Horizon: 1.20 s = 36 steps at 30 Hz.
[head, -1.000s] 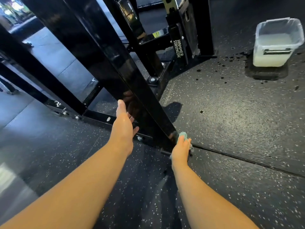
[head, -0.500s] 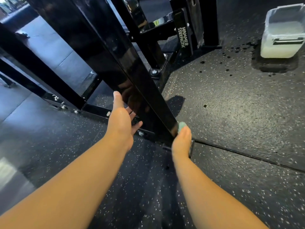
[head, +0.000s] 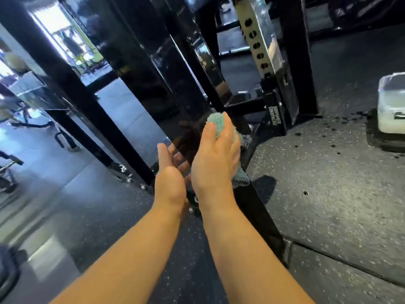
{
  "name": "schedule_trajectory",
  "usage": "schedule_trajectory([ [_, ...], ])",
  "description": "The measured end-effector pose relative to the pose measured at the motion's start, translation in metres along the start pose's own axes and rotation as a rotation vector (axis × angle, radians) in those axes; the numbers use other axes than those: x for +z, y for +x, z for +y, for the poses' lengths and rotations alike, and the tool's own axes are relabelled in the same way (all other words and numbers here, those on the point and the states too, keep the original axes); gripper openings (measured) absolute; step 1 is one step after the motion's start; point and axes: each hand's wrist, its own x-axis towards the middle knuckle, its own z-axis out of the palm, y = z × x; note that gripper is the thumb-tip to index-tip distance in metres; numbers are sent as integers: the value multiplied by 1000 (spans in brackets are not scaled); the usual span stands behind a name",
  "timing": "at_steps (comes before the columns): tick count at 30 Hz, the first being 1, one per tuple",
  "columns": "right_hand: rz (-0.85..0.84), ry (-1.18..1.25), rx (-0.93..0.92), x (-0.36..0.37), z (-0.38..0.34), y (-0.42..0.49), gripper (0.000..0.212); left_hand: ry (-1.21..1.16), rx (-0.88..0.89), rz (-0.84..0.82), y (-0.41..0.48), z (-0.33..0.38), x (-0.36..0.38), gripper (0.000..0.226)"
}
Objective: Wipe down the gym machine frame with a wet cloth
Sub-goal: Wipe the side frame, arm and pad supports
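Observation:
A glossy black slanted beam of the gym machine frame [head: 153, 69] runs from the upper left down to the floor at centre. My right hand [head: 215, 159] presses a teal wet cloth [head: 215, 121] against the beam's right face, about halfway up the visible part. Part of the cloth hangs below the palm. Just left of it, my left hand [head: 169, 178] lies flat against the beam, fingers spread, holding nothing.
A white plastic tub of water [head: 392, 106] stands on the speckled rubber floor [head: 328, 194] at the right edge, with dark splash marks around it. More black frame posts and a perforated upright [head: 256, 40] stand behind. Other equipment sits far left.
My right hand has slid the cloth up the beam from its foot near the floor. My left hand stays on the beam beside it. The view has tilted upward.

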Motion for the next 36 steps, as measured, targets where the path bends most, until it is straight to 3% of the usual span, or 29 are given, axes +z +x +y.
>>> schedule_trajectory([
  [3, 149, -79, -178, -7, 35, -19, 47, 65, 20, 39, 2, 29, 3, 59],
  [7, 208, -75, 230, -24, 85, -22, 51, 107, -4, 87, 1, 49, 2, 56],
  [9, 193, -75, 292, -23, 64, -11, 56, 91, -1, 94, -3, 70, 8, 53],
  [12, 44, -45, 38, -3, -17, 15, 65, 55, 40, 67, -4, 98, 16, 62],
  [15, -28, -111, -283, 15, -72, 17, 67, 44, 73, 32, -1, 99, 10, 52],
  [19, 37, -186, -515, 4, -24, 6, 52, 85, 124, -32, -1, 94, 2, 51],
  [21, 54, -144, -385, -11, 37, 0, 44, 87, 109, -87, 1, 94, -3, 53],
  [23, 91, -95, -109, -26, 80, -12, 39, 61, 90, -156, 4, 90, -15, 56],
  [25, 158, -80, 86, -28, 92, -19, 42, -6, 68, -233, 8, 83, -28, 58],
  [26, 173, -54, 85, -24, 85, -20, 44, -43, 55, -267, 11, 79, -34, 58],
  [32, -39, -80, -578, 12, -41, 8, 45, -70, 51, -284, 23, 82, -36, 56],
  [36, 22, -287, -958, 22, -101, 38, 55, -53, 98, -246, 28, 116, -28, 53],
])
